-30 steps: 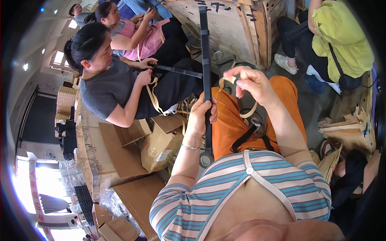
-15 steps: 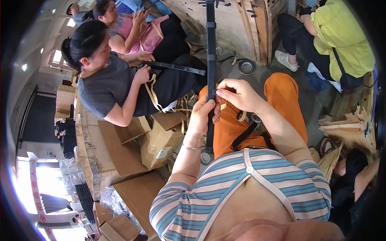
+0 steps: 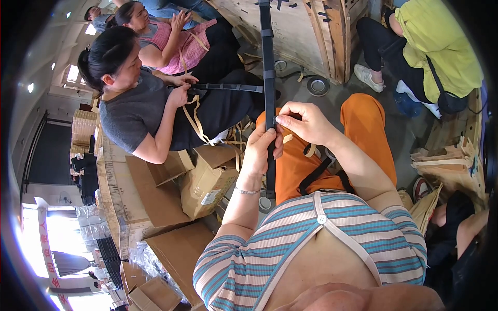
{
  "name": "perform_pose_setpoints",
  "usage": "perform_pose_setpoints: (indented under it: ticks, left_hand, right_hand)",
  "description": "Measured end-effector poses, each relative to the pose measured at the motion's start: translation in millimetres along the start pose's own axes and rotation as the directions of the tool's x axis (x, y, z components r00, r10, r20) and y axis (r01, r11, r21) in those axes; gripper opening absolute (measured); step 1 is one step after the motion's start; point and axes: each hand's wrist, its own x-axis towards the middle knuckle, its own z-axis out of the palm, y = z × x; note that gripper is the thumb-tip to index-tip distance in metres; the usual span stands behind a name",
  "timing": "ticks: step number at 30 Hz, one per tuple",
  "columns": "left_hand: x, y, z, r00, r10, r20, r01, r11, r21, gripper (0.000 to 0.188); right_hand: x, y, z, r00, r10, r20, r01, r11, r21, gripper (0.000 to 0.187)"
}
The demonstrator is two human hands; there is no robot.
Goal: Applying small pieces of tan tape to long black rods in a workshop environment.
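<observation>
A long, narrow black strip with darker bands across it stretches from my lap up past the top of the view. My left hand is wrapped round its lower part, and the strip's near end shows below the fist. My right hand has thumb and forefinger pinched at the strip's right edge, just above the left hand; what lies under the fingertips is too small to make out. A short tan tape sticks out beside the left fingers, and a loop of tan tape hangs below the right hand.
At my left a co-worker holds a similar black strip with tan tapes hanging down. Open cardboard boxes stand beside my left arm. A wooden crate is ahead, with a tape roll on the floor near it.
The far part of my black strip has swung slightly left, and my right hand shifted a little left with it. The co-worker's strip is now more level.
</observation>
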Motion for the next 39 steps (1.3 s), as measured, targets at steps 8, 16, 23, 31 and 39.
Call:
perform_pose_setpoints:
  ticks: [8,16,23,31,39]
  left_hand:
    - [2,-7,-2,0.998,0.054,-0.019,-0.052,0.995,0.08,0.014]
    - [1,-6,-2,0.999,0.035,0.011,-0.035,0.997,0.068,0.014]
    - [-4,-26,-7,0.976,0.129,-0.177,-0.046,0.911,0.409,0.03]
    - [-3,-38,-6,0.795,0.531,-0.293,-0.242,0.721,0.649,0.015]
    - [-17,-9,0,0.95,0.257,-0.177,-0.217,0.952,0.218,0.015]
  right_hand:
    - [0,3,8,0.989,0.137,-0.061,-0.14,0.989,-0.045,0.016]
    - [6,21,16,0.991,0.007,-0.136,0.004,0.997,0.082,0.015]
    - [9,4,12,0.943,-0.188,-0.276,0.116,0.959,-0.258,0.011]
    - [0,-11,6,0.961,-0.194,-0.196,0.112,0.924,-0.365,0.012]
    - [-10,-19,-4,0.955,-0.171,-0.244,0.077,0.933,-0.35,0.016]
